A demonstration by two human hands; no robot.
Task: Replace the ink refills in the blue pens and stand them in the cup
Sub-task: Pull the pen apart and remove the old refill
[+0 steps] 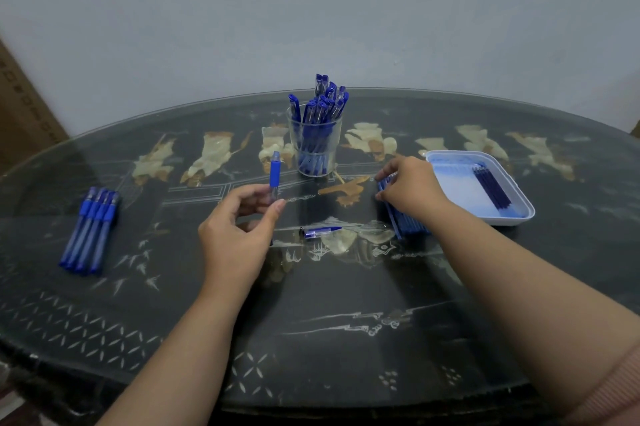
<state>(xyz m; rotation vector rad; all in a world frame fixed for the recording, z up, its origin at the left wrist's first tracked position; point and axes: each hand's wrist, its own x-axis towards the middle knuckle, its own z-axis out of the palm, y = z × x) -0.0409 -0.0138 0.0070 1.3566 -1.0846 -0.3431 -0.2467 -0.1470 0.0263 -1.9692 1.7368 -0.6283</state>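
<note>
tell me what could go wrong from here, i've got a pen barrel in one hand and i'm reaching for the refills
The loose pen part lies on the table between the left hand and right hand; a forearm could knock it away.
The right hand rests on the refill pile right beside the tray holding other refills; the sets might get mixed.
The cup is already crowded, so pushing another pen in might tip it.

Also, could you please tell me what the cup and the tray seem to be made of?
The cup looks like clear glass, possibly hard clear plastic: it is glossy, and the pens show through its wall and thick base. The tray looks like white plastic, smooth and slightly shiny, with a rounded moulded rim.
</note>
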